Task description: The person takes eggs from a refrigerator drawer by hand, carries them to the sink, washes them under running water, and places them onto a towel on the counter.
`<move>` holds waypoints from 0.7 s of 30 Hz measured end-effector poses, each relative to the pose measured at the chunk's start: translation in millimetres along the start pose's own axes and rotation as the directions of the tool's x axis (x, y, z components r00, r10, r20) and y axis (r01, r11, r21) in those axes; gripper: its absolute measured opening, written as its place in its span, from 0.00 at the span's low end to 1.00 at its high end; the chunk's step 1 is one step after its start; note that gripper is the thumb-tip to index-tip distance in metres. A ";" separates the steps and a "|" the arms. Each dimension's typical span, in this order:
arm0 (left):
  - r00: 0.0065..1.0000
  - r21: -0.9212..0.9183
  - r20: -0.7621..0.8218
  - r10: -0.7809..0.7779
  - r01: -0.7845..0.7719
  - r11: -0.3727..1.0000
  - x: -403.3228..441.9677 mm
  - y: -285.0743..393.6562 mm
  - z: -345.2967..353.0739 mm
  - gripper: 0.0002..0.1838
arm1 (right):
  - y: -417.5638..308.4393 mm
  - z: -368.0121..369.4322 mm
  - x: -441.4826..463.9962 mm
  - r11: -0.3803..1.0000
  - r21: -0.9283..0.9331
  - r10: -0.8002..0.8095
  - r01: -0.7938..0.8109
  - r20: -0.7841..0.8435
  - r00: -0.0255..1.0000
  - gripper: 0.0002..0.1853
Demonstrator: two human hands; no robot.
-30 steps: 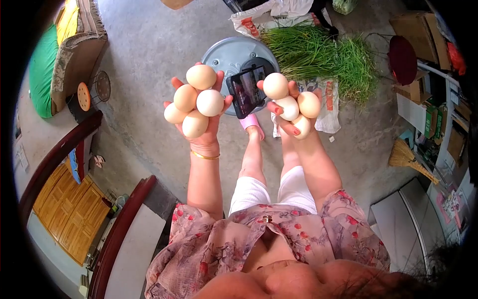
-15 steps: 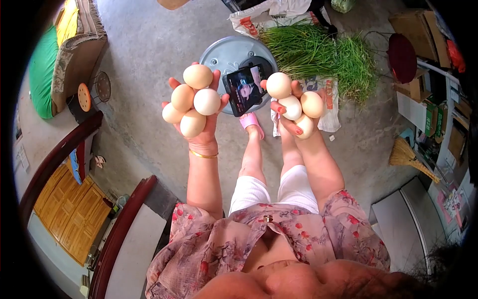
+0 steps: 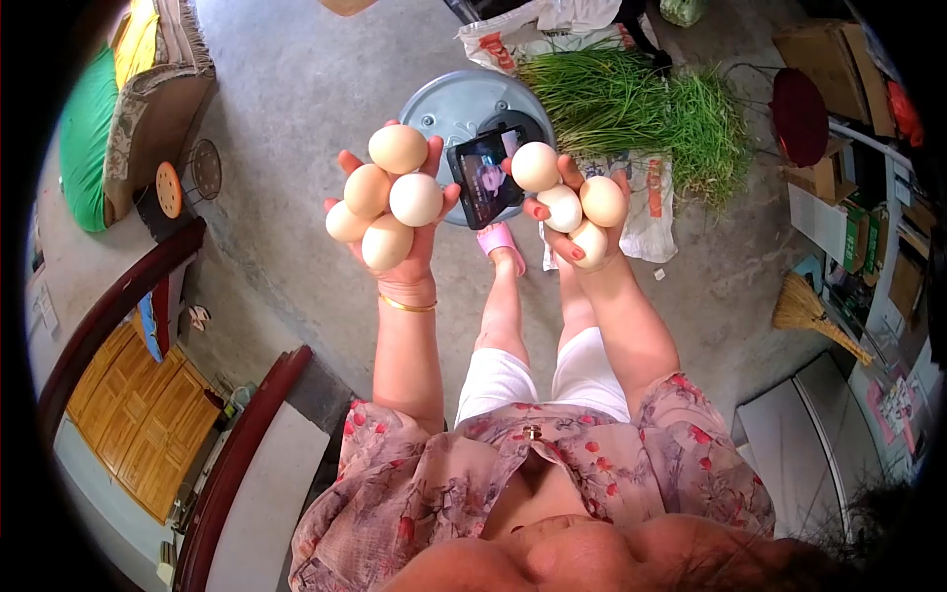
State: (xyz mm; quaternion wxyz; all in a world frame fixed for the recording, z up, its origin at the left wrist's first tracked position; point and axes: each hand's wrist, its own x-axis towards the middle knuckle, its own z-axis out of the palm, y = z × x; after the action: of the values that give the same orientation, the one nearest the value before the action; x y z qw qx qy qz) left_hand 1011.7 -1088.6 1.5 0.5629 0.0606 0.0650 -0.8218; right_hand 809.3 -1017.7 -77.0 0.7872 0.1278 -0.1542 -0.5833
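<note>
Nine eggs (image 3: 415,199) in head view, all held close by one grey round stool (image 3: 434,107). Left hand (image 3: 421,247), near left of stool: palm up, part-open, fingers curled around five. Right hand (image 3: 614,239), near right of stool: fingers bent and spread, gripping four. One phone (image 3: 481,185) over stool, between hands. One pink slipper (image 3: 496,237) visible, near side of stool. One broom (image 3: 804,304), well right of stool.

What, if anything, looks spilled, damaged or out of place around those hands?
The loose green stalks spread past the white sack onto the floor, which looks untidy. The five eggs in the left hand and four in the right hand show no visible cracks, though their undersides are hidden.
</note>
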 end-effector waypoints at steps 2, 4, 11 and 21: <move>1.000 0.005 -0.002 -0.003 0.003 1.000 0.1 0.7 -0.5 0.28 | 1.2 -1.5 1.3 1.000 -0.004 -0.001 0.002 0.015 1.000 0.42; 1.000 0.007 0.001 -0.005 0.005 1.000 0.4 -2.0 -1.8 0.28 | -0.4 0.3 -0.8 1.000 -0.022 0.003 -0.004 -0.015 1.000 0.43; 1.000 0.015 0.009 -0.003 0.003 1.000 2.1 -1.4 -2.7 0.28 | -0.5 5.4 3.7 1.000 -0.016 -0.001 0.001 0.000 1.000 0.41; 1.000 0.018 0.002 0.001 -0.001 1.000 1.5 -0.4 -3.9 0.28 | -7.4 17.2 0.7 0.998 -0.068 -0.014 0.012 -0.034 0.999 0.30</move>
State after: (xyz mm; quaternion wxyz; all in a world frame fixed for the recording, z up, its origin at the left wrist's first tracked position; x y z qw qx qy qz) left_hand 1010.9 -1089.2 -2.5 0.5627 0.0648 0.0569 -0.8221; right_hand 796.2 -1020.9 -63.9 0.7897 0.1120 -0.1201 -0.5911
